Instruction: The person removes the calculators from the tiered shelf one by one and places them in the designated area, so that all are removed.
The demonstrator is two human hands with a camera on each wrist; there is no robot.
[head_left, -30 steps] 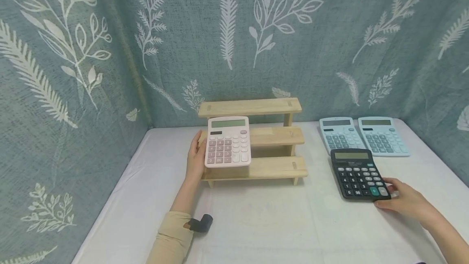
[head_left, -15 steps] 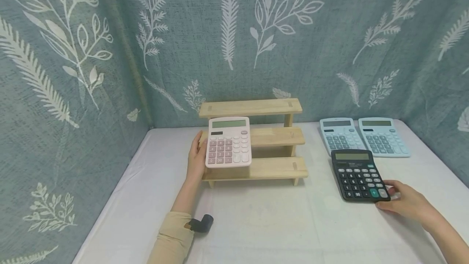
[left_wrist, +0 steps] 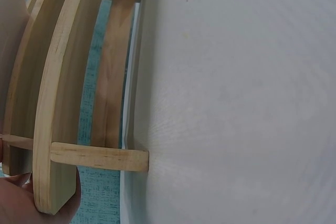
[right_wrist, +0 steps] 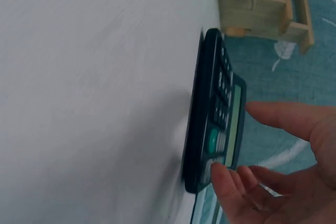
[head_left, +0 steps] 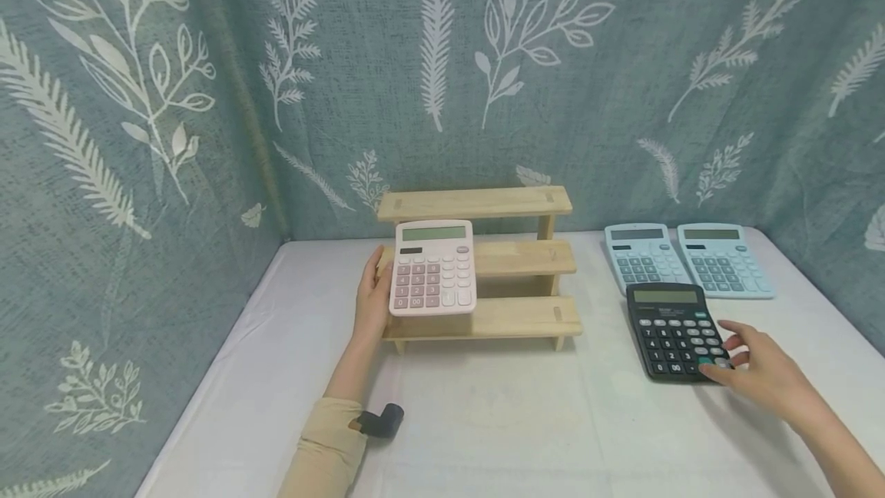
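A pale pink calculator (head_left: 434, 267) leans on the left part of a three-tier wooden stand (head_left: 525, 320); which tier bears it I cannot tell. My left hand (head_left: 372, 304) grips the stand's left end, beside the calculator. In the left wrist view, fingers show around the end of a plank (left_wrist: 52, 93), partly hidden by it. On the table lies a black calculator (head_left: 674, 336) with a green key. My right hand (head_left: 764, 367) is at its lower right corner, fingers spread apart. In the right wrist view one fingertip (right_wrist: 218, 174) overlaps that corner; contact is unclear.
Two light blue calculators lie behind the black one: the left one (head_left: 639, 256) partly covered by it, the right one (head_left: 722, 260) beside it. White cloth (head_left: 512, 421) covers the table. A green leaf-patterned curtain (head_left: 387, 83) encloses the back and sides.
My right hand has let go of the black calculator's right edge and lifted slightly, its fingers spreading. The left hand, stand and pink calculator stay as they were.
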